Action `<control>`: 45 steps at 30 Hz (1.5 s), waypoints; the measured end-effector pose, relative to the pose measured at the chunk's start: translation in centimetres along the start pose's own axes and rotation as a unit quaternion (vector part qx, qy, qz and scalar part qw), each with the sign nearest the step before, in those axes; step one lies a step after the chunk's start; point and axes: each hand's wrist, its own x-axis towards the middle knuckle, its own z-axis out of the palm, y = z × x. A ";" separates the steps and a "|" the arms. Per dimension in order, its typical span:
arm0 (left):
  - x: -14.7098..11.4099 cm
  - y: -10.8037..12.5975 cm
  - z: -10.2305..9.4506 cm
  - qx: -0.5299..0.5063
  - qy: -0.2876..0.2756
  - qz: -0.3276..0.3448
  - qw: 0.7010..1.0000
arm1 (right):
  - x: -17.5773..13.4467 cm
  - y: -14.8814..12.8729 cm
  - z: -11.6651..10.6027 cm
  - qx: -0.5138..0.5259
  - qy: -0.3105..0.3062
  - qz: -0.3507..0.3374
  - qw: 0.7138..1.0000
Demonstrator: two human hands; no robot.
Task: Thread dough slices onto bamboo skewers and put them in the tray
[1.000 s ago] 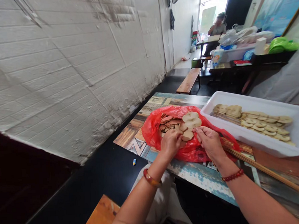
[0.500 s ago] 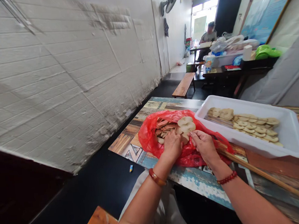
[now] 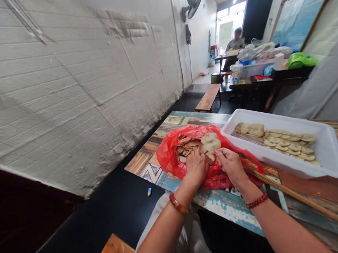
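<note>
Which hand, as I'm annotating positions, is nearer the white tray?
The right hand, wearing the red beaded bracelet, is nearer the white tray; the left hand, with the smooth bangle, is farther off.

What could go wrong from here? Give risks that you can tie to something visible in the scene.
1. The pale, thin, rounded slices beside the right hand sit over the open, crumpled red plastic bag, so one might slip back inside.

2. The bag's soft rim could fold inward or catch the left hand, which is at its mouth.

3. The long, thin wooden sticks lie beside the right wrist, so a sideways move might knock them.
</note>
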 end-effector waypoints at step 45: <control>6.1 -4.7 -0.8 -0.861 0.062 -0.158 0.480 | -1.3 -0.1 0.9 -0.135 -0.058 0.057 0.987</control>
